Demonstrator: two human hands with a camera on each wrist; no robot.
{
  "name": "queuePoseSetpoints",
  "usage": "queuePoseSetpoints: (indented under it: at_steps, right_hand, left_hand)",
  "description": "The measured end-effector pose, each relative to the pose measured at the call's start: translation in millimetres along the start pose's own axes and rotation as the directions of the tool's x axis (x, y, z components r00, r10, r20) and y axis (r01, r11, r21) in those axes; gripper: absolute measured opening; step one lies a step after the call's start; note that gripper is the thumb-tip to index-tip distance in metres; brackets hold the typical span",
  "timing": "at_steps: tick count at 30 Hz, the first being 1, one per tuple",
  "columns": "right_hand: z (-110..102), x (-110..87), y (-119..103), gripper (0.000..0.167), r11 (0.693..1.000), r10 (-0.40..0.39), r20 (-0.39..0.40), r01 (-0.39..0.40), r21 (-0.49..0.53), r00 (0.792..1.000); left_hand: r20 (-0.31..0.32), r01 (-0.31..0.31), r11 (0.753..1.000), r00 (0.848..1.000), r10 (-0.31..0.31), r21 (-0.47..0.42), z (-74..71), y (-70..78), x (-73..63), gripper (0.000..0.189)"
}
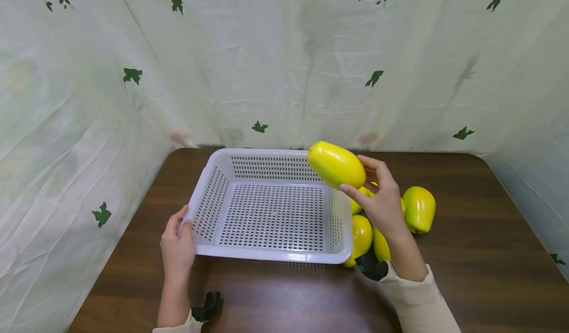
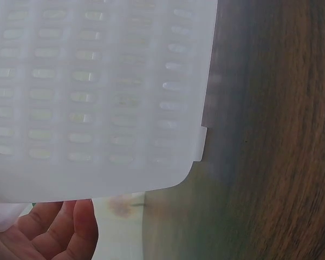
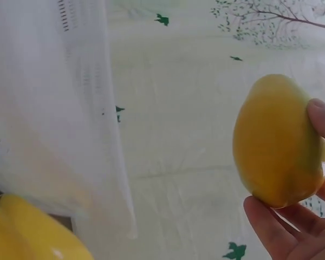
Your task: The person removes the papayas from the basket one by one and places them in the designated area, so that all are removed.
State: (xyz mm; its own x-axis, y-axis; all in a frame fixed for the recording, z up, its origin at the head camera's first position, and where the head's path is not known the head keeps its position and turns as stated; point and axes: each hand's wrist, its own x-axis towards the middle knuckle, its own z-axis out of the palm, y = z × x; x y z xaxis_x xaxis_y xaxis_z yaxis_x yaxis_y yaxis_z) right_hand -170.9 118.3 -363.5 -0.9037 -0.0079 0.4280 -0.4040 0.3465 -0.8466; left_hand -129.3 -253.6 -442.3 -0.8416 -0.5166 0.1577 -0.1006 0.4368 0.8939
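Note:
My left hand (image 1: 178,244) grips the left rim of a white perforated plastic basket (image 1: 271,255). In the left wrist view, curled fingers (image 2: 82,230) show at the edge of the basket (image 2: 105,179). Nothing lies inside the basket. My right hand (image 1: 380,199) holds a yellow mango (image 1: 336,165) between thumb and fingers, over the basket's right rear corner. The right wrist view has this mango (image 3: 276,141) pinched at its end, with greenish shading on its skin.
Several more yellow mangoes (image 1: 361,235) lie on the brown wooden table (image 1: 275,293) right of the basket, partly hidden by its rim and my right arm. One mango (image 1: 419,209) sits farther right. A pale curtain (image 1: 284,76) with green leaf prints hangs behind the table.

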Motion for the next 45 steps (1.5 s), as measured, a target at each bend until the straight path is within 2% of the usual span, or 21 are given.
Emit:
queuePoseSetpoints:
  at_steps: [8, 11, 17, 21, 25, 31, 36, 38, 42, 45]
  right_hand:
    - [-14.6, -23.6, 23.3, 0.062, 0.998, 0.055, -0.111, -0.057, -0.016, 0.992]
    - [-20.8, -32.6, 29.2, 0.063, 0.995, 0.077, -0.14, -0.085, -0.054, 0.987]
    - [-33.8, -49.1, 43.2, 0.063, 0.981, 0.132, -0.217, -0.158, -0.109, 0.967]
    - [-42.5, -58.4, 47.3, 0.062, 0.974, 0.167, -0.258, -0.2, -0.106, 0.952]
    - [-49.9, -68.0, 60.9, 0.062, 0.984, 0.14, -0.305, -0.167, -0.065, 0.942]
    - [-61.0, -80.0, 74.6, 0.063, 0.979, 0.161, -0.357, -0.196, -0.063, 0.92]
    - [-70.2, -92.4, 101.5, 0.064, 0.977, 0.159, -0.381, -0.201, -0.073, 0.911]
    - [-73.4, -99.3, 114.2, 0.065, 0.968, 0.184, -0.389, -0.235, -0.086, 0.903]
    - [-78.4, -114.5, 141.9, 0.066, 0.945, 0.215, -0.431, -0.299, -0.136, 0.876]
    - [-80.1, -122.9, 150.8, 0.066, 0.921, 0.241, -0.453, -0.35, -0.171, 0.858]
  left_hand:
    - [0.004, 0.006, 1.0, 1.0, -0.006, -0.008, 0.0, -0.1, 0.5, 0.037]
    - [-0.002, 0.0, 1.0, 1.0, 0.0, 0.002, -0.1, -0.1, 0.6, 0.037]
    - [0.003, -0.003, 1.0, 1.0, 0.003, -0.006, -0.4, 0.7, 0.3, 0.037]
    - [0.001, -0.003, 1.0, 1.0, 0.003, 0.002, -0.3, 1.0, 0.5, 0.037]
    - [0.001, -0.005, 1.0, 1.0, 0.005, 0.011, -0.2, 1.2, 0.6, 0.037]
    - [0.001, -0.001, 1.0, 1.0, 0.001, 0.015, -0.7, 1.5, 0.0, 0.037]
    - [0.003, 0.003, 1.0, 1.0, -0.003, -0.001, -0.6, 0.6, 0.0, 0.037]
    - [0.004, 0.007, 1.0, 1.0, -0.007, -0.008, 0.0, 0.2, 0.4, 0.037]
    - [0.007, 0.012, 1.0, 1.0, -0.012, -0.013, 0.4, 0.0, 0.7, 0.037]
    - [0.009, 0.01, 1.0, 1.0, -0.01, -0.011, 0.1, 0.2, 0.5, 0.037]
